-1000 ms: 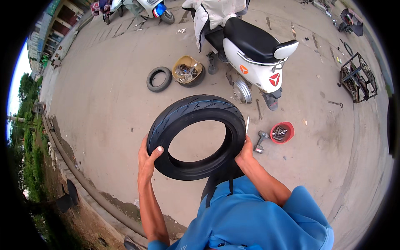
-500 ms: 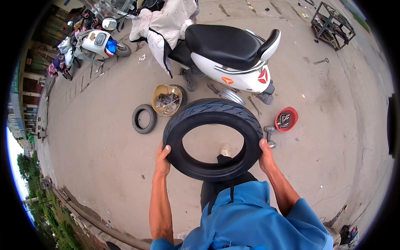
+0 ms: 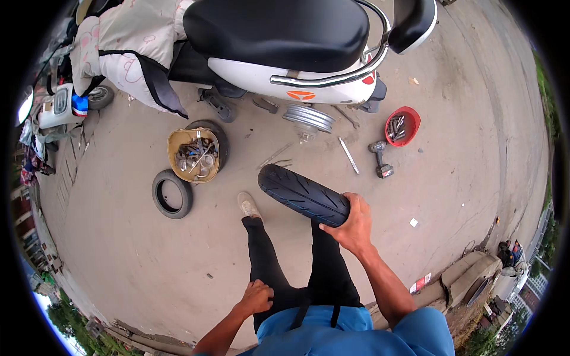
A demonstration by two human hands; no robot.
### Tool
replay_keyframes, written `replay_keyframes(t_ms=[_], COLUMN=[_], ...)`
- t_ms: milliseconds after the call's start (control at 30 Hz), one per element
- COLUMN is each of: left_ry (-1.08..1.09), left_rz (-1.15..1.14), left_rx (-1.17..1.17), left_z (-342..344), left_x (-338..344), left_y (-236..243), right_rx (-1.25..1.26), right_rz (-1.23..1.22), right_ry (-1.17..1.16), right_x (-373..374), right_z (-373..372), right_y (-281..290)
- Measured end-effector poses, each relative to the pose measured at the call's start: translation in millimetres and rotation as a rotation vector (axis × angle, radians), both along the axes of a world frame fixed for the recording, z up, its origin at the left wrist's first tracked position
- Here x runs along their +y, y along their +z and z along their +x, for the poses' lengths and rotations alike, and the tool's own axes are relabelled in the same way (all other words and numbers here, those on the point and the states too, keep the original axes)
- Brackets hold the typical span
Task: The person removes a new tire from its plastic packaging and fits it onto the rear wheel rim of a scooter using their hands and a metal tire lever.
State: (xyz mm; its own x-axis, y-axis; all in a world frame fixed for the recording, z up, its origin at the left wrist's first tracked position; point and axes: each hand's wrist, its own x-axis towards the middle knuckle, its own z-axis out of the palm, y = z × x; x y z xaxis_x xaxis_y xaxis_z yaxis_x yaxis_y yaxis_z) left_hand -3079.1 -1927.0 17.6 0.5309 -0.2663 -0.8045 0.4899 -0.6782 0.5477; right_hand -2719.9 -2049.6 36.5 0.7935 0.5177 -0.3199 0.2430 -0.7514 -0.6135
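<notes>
Head-worn fisheye (dark rim curving round corners) looks steeply down over blue shirt, close by, onto pavement; scooter beyond.

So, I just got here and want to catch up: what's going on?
A person grips a black tire with the right hand, its tread facing up; whether it touches the ground is unclear. The left hand is off the tire, by the left thigh. Ahead stands a white scooter, with a silver wheel rim beside it. A cordless power tool lies near a red bowl of metal pieces.
</notes>
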Motion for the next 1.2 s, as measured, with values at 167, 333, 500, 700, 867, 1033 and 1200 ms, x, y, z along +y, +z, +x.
replay_keyframes(t_ms=[167,333,500,700,867,1033,1200], left_ry=[-0.149,0.272,0.021,-0.022,0.219,0.095,0.072], left_rz=[-0.098,-0.982,-0.634,0.162,0.349,0.107,-0.189], left_rx=[0.11,0.426,0.492,-0.786,-1.11,-0.896,-0.678], left_z=[-31.8,-125.1,-2.7,202.4,340.1,362.9,363.8], left_x=[61.6,87.1,122.5,179.3,200.5,179.5,188.7], left_y=[16.0,41.6,-28.9,-256.0,-332.4,-388.8,-412.9], right_rx=[-0.074,-0.049,-0.154,-0.308,-0.335,-0.327,-0.409], right_rz=[-0.169,-0.21,-0.32,-0.175,-0.095,-0.058,-0.003], right_ry=[-0.153,-0.184,-0.037,0.142,0.266,0.248,0.294], right_x=[11.5,30.8,47.4,36.3,17.6,28.5,26.0], right_z=[-0.8,-6.3,-13.2,-4.3,12.6,37.6,57.0], right_y=[-74.3,-162.4,-285.4,-339.6,-345.6,-349.1,-351.9])
